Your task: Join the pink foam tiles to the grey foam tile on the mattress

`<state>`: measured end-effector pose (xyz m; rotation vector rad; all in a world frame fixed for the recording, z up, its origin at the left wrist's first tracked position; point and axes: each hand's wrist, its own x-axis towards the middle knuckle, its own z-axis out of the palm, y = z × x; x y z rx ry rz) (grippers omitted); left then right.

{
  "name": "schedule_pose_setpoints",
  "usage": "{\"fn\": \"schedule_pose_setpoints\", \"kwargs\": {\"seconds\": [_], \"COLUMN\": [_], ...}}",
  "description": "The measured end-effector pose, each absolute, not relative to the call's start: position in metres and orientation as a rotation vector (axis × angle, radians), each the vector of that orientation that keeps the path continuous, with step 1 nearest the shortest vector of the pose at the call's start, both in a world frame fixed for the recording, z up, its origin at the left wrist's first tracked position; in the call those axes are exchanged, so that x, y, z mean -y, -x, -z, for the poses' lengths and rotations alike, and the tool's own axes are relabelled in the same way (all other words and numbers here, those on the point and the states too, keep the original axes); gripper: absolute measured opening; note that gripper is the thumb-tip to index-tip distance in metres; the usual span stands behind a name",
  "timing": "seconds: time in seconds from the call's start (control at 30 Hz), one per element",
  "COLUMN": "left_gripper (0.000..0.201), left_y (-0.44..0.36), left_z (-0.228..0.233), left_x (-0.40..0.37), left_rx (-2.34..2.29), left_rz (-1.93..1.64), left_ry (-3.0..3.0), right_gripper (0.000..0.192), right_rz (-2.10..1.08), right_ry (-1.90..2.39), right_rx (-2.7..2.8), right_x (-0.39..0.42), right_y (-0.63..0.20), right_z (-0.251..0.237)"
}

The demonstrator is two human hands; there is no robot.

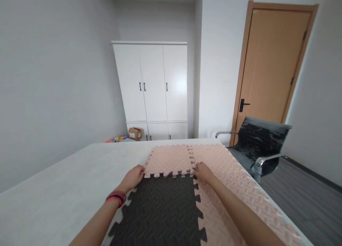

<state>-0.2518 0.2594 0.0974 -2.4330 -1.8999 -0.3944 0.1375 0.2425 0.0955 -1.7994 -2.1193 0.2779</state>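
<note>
A pink interlocking foam tile (169, 159) lies on the white table beyond a black foam tile (165, 210). The pink tile's toothed near edge meets the black tile's far edge, and some teeth look not flush. My left hand (136, 175), with a red band at the wrist, has its fingers closed on the pink tile's near left corner. At the near right corner, my right hand (203, 172) pinches the same tile by its edge. More pink matting (248, 189) runs along the right side, partly beneath the black tile's right teeth. Undersides of my fingers are hidden.
The white table (72, 189) extends to the left. A black chair (263, 142) with metal armrests stands past its right edge. Behind are a white cabinet (155, 85), a cardboard box (135, 133), colourful small items (117, 139) and a wooden door (278, 64).
</note>
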Motion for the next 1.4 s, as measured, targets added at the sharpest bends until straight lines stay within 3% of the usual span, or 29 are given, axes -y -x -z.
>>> {"fn": "schedule_pose_setpoints", "kwargs": {"seconds": [0.27, 0.6, 0.7, 0.9, 1.03, 1.4], "left_gripper": [0.021, 0.024, 0.024, 0.025, 0.025, 0.028], "left_y": [0.274, 0.265, 0.255, 0.247, 0.248, 0.250], "left_z": [-0.115, -0.129, -0.117, -0.100, -0.098, -0.083], "left_x": [-0.260, -0.241, -0.248, -0.260, -0.264, -0.272], "left_rx": [1.724, 1.569, 1.582, 1.731, 1.818, 1.907], "left_rz": [0.735, 0.897, 0.848, 0.625, 0.527, 0.417], "left_ry": [2.424, 2.386, 2.427, 2.547, 2.565, 2.432], "right_gripper": [0.023, 0.026, 0.031, 0.024, 0.036, 0.033], "right_rz": [-0.582, -0.336, -0.252, -0.223, -0.200, -0.211], "right_ry": [1.669, 1.472, 1.556, 1.803, 1.848, 1.807], "right_rx": [1.975, 1.914, 1.960, 2.075, 2.093, 2.156], "right_x": [-0.266, -0.231, -0.225, -0.226, -0.232, -0.247], "right_y": [-0.131, -0.151, -0.153, -0.140, -0.134, -0.129], "right_z": [-0.099, -0.161, -0.147, -0.104, -0.100, -0.090]}}
